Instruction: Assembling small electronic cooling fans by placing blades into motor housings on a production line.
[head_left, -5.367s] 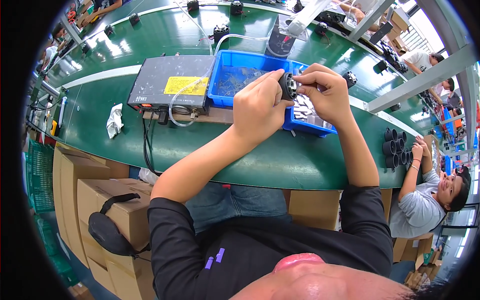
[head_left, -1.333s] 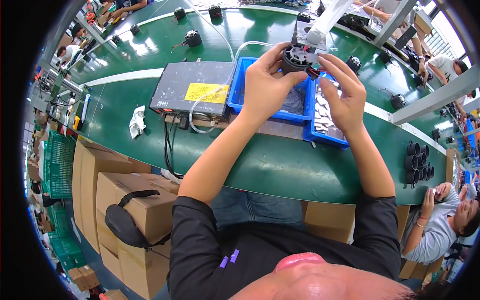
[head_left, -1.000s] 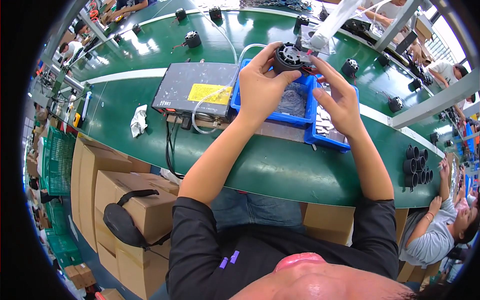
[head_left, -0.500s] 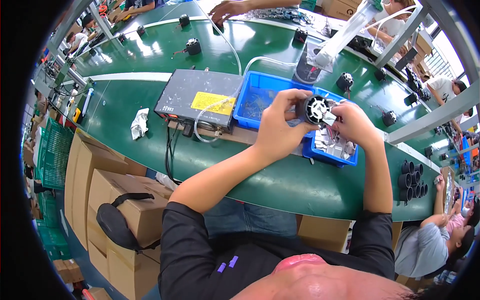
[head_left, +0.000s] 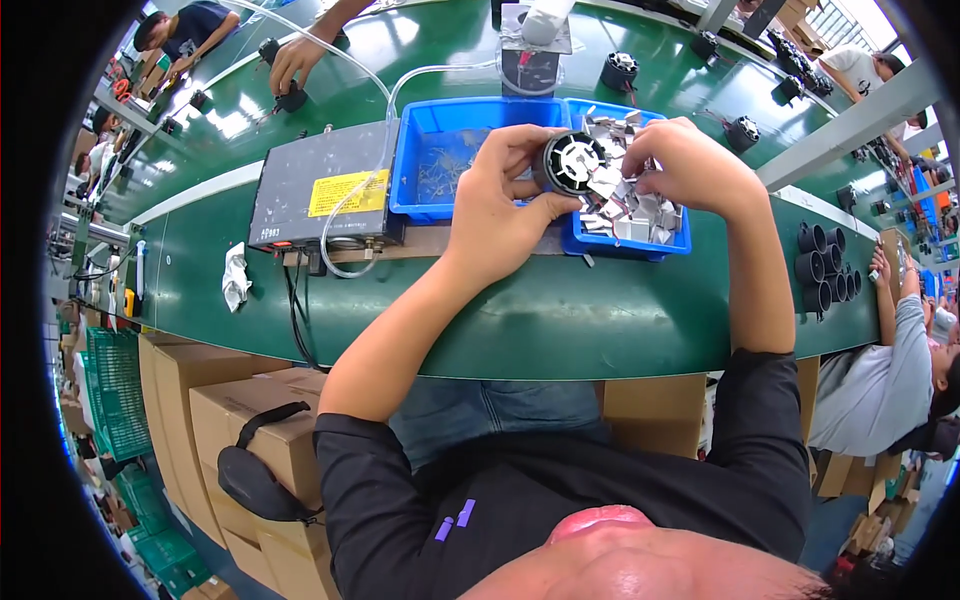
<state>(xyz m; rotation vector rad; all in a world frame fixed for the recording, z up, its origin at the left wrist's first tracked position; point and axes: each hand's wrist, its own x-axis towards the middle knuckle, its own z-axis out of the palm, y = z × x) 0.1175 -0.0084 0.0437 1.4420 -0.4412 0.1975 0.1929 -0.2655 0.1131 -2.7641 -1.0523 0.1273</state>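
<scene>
The left hand [head_left: 505, 205] grips a black round part [head_left: 574, 163] from its left side, the fingers curled behind it and the thumb along its lower edge; the part is held up in the air, just in front of where two blue bins meet, its open face with pale spokes tilted toward the camera. The right hand [head_left: 690, 165] is over the right blue bin [head_left: 640, 252], its thumb and fingers bent and close together among the pale flat pieces [head_left: 630, 228] heaped there — whether one of those is pinched between the fingertips I cannot tell; the two hands are apart, with the round part nearer the left.

The left blue bin [head_left: 425, 215] has a thin scatter of clear-looking bits on its floor; beside it on the green table [head_left: 560, 330] is a grey box-shaped device [head_left: 318, 180] with a yellow label [head_left: 347, 194], and a clear tube loops across its front; a crumpled white cloth or paper [head_left: 236, 278] lies farther left. Black ring-shaped parts [head_left: 810, 268] stand grouped at the right — near a co-worker in grey [head_left: 870, 400]; at the upper left another person's hand [head_left: 292, 62] touches a dark part on the green surface.
</scene>
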